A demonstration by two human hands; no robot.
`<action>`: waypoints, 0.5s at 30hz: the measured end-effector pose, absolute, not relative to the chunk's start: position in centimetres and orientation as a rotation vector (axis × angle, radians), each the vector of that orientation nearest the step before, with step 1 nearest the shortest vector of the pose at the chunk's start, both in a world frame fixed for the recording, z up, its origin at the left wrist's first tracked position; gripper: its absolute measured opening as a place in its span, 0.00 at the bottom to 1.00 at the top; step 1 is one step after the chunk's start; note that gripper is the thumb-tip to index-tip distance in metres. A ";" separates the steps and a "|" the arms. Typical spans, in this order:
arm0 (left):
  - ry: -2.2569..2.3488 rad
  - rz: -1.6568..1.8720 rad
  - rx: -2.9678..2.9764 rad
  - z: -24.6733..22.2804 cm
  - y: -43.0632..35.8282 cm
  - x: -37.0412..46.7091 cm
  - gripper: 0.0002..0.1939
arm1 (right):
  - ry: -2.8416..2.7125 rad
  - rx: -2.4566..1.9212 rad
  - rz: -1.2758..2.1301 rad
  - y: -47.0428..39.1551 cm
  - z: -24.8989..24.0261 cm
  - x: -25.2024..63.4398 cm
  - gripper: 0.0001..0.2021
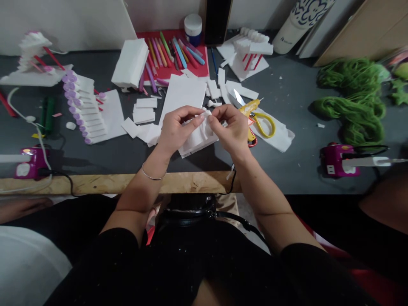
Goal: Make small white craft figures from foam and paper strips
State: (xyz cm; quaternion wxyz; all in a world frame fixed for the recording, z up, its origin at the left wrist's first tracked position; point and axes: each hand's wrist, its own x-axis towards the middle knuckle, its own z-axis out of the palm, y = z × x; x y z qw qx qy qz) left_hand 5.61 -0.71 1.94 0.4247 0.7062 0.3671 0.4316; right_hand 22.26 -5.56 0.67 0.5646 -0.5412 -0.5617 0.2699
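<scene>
Between my two hands is a small white piece (206, 115), pinched at its upper end by the fingertips of both. My left hand (181, 127) has thumb and fingers pressed together on it from the left. My right hand (230, 126) grips it from the right, its fingertips nearly touching those of the left. Beneath the hands lie white sheets (183, 91) on the dark table. Yellow-handled scissors (266, 126) and a yellow tool (250, 108) lie just right of my right hand. Part of the white piece is hidden by my fingers.
White foam strips (144, 114) lie to the left. Behind are colored markers (165, 53) on a red sheet, a white block (130, 63) and a stair model (251, 46). Another stair model (84, 106) stands left. Green yarn (353, 102) and a purple power adapter (341, 159) are right. People sit at both sides.
</scene>
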 end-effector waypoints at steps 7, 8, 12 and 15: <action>0.931 1.131 1.645 1.9 -1.4 6.4 0.16 | -1.445 -1.346 0.329 -5.9 0.1 21.8 0.06; 0.934 1.142 1.631 1.7 -1.5 6.5 0.16 | -1.475 -1.366 0.235 -5.8 -0.1 21.8 0.06; 0.935 1.177 1.583 1.0 -1.8 7.1 0.17 | -1.595 -1.453 -0.110 -5.7 -1.0 22.0 0.07; 0.948 1.181 1.564 0.5 -1.6 7.2 0.19 | -1.672 -1.506 -0.193 -5.6 -1.3 22.0 0.09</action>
